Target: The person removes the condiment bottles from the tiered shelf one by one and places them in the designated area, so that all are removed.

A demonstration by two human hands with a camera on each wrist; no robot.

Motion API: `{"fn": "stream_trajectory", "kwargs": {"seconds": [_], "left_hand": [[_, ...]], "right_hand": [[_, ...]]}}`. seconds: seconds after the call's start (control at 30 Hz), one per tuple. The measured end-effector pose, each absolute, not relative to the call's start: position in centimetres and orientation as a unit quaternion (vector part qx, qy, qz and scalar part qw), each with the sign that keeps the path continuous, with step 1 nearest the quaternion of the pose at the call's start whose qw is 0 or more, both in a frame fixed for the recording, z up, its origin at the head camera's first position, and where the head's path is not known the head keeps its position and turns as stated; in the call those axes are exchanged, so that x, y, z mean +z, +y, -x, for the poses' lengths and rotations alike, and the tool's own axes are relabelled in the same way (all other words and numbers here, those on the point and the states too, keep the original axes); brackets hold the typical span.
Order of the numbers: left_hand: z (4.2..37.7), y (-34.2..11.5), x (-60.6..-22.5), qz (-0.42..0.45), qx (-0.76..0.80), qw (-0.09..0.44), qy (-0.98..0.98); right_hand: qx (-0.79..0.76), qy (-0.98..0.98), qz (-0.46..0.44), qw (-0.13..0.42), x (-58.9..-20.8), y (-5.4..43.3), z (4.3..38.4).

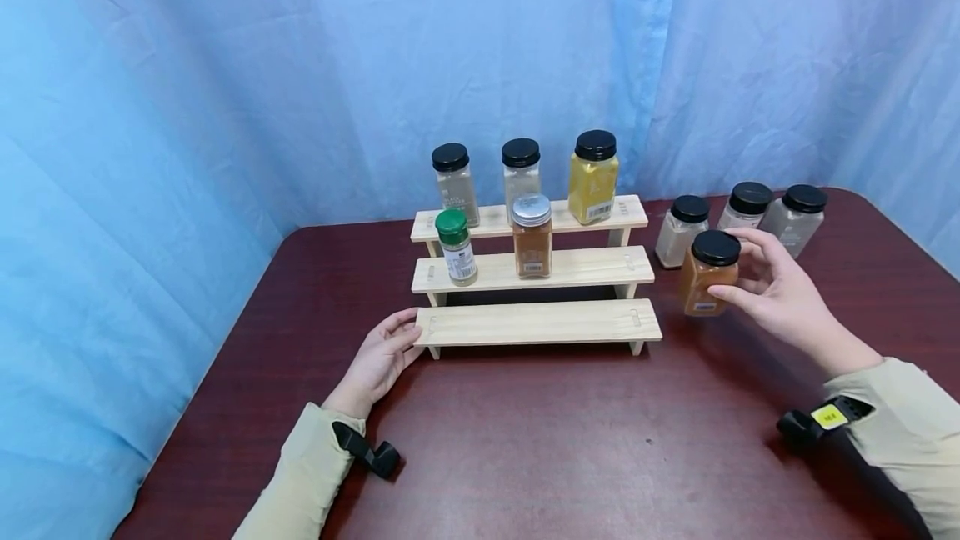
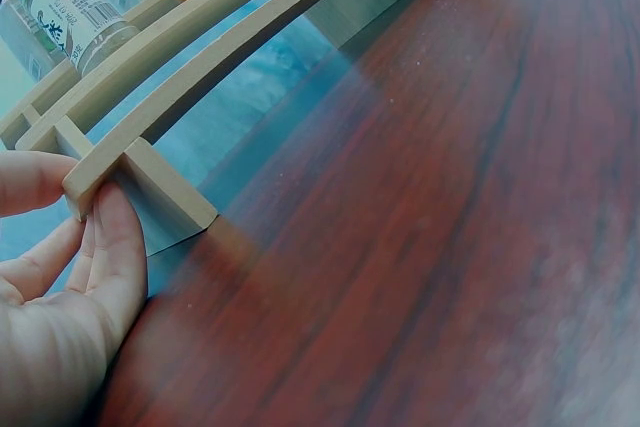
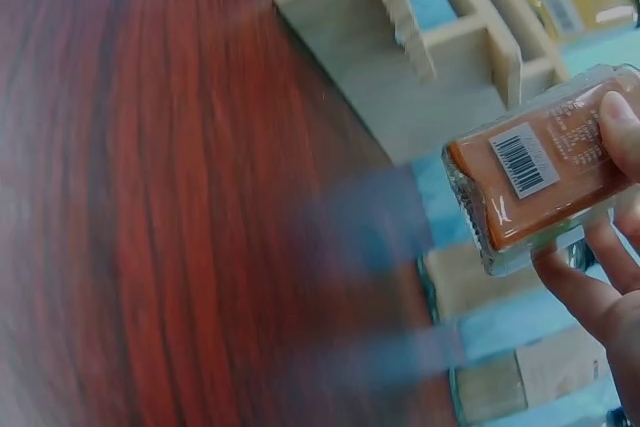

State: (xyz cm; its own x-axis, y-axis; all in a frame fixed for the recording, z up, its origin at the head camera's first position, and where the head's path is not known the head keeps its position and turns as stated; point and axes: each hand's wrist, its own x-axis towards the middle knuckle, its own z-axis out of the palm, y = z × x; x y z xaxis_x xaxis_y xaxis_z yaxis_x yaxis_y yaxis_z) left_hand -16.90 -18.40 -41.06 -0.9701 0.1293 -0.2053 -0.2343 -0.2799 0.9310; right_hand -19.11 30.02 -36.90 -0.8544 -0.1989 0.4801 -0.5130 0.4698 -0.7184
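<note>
the right hand grips the orange jar between thumb and fingers, its long axis roughly upright, just right of the wooden rack, whose front left end the left hand pinches.

Bright, soft light with pale glare

In the head view, bright, even light fills the blue curtain and reaches the dark red desk, whose near part carries a whitish glare. Soft shadows lie beneath the wooden rack and the right sleeve. In the left wrist view, wide-angle distortion bows the rack's shelf edges, and the desk's grain looks soft. In the right wrist view, hazy blue reflections streak the desk, while the barcode on the orange-brown jar is crisp.
</note>
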Motion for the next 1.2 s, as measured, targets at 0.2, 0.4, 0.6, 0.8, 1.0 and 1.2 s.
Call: {"fn": "stream_trajectory", "kwargs": {"seconds": [0.2,0.4,0.6,0.8,1.0,1.2], "left_hand": [[17.0,-18.4,-41.1,0.049,0.800,0.116,0.587],[17.0,-18.4,-41.1,0.046,0.799,0.115,0.588],[17.0,-18.4,-41.0,0.048,0.801,0.113,0.586],[17.0,-18.4,-41.0,0.045,0.797,0.115,0.591],[17.0,-18.3,-40.9,0.045,0.800,0.117,0.586],[16.8,-18.4,-41.1,0.034,0.795,0.107,0.596]], "right_hand": [[0.452,-0.855,-0.203,0.155,-37.4,30.9,19.9],[0.458,-0.855,-0.196,0.146,-38.1,31.2,20.8],[0.466,-0.849,-0.203,0.145,-38.6,31.0,21.3],[0.471,-0.847,-0.202,0.143,-38.6,30.8,21.3],[0.471,-0.849,-0.196,0.138,-38.6,30.7,21.4],[0.471,-0.852,-0.188,0.131,-38.8,30.7,21.5]]}}
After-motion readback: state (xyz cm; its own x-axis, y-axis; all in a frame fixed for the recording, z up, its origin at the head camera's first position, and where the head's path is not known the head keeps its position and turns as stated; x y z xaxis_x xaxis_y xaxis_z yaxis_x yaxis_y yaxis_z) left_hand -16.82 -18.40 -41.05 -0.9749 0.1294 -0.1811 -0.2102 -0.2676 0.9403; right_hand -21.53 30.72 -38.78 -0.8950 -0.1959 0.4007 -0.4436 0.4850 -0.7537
